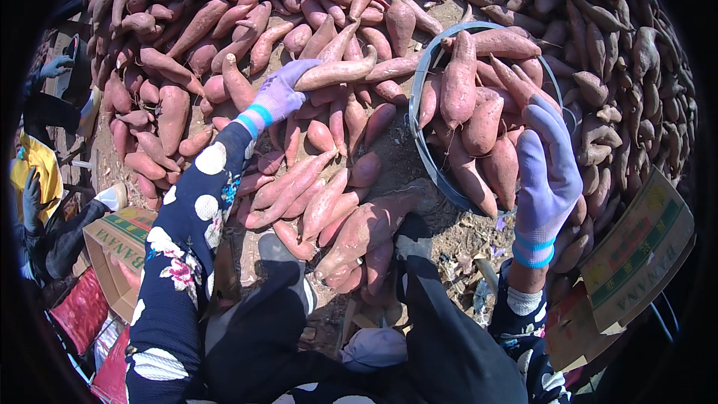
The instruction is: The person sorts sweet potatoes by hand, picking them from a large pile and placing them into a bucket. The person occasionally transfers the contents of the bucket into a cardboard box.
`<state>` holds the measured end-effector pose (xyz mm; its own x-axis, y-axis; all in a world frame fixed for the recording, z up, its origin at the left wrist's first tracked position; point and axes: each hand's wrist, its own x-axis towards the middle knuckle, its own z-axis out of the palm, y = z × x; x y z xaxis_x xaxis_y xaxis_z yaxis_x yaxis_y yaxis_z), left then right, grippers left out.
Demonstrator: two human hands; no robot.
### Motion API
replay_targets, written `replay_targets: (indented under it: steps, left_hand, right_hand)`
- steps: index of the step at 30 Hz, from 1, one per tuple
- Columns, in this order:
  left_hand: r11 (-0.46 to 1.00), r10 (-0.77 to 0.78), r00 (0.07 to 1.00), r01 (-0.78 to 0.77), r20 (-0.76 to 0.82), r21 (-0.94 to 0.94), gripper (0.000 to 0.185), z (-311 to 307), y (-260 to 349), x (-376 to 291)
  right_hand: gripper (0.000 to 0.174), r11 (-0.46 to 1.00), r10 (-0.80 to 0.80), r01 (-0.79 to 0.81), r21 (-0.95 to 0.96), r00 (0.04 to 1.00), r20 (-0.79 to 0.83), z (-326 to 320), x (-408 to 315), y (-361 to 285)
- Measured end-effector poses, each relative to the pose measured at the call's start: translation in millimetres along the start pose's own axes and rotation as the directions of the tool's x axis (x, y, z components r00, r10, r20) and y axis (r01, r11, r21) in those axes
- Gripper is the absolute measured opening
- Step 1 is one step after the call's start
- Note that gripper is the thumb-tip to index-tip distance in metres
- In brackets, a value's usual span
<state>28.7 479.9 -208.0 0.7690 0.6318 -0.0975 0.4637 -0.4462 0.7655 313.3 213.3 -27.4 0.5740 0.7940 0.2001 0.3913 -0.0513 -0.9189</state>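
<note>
In a purple rubber-coated glove, my left hand (279, 92) is closed around one end of a long, pale sweet potato (336, 74) with a curved tip. It is over a heap of reddish sweet potatoes (320, 134). A round bucket (420, 76), heaped with sweet potatoes (483, 125), stands right of centre. Beside the bucket's right side, my gloved right hand (547, 174) has its thumb and fingers apart and nothing visible in it. Whether its fingertips touch the bucket's contents, I cannot tell.
Sweet potatoes also form a thick bank (611, 62) along the right. A printed cardboard box (112, 269) stands at lower left, and carton flaps (639, 252) rise at right. Another person's dark-gloved hand (32, 199) is at far left near a yellow bag (47, 171).
</note>
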Motion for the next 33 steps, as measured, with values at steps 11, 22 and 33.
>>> replay_targets:
  steps: [11, 22, 33]
  left_hand:
    - [0.222, -0.400, 0.845, 0.466, 0.355, -0.857, 0.047, -34, 12, -63]
    - [0.868, -0.149, 0.920, 0.298, 0.363, -0.397, 0.061, -13, 67, -53]
    - [0.906, -0.308, 0.931, 0.350, -0.197, 0.237, 0.092, 60, 32, 21]
  right_hand:
    - [0.029, 0.649, 0.429, -0.724, 0.234, 0.603, 0.672, 81, -57, 9]
    - [0.039, -0.493, 0.354, -0.765, 0.414, 0.258, 0.899, 128, -96, 90]
    - [0.033, -0.449, 0.507, -0.820, 0.354, 0.091, 0.857, 109, -110, 91]
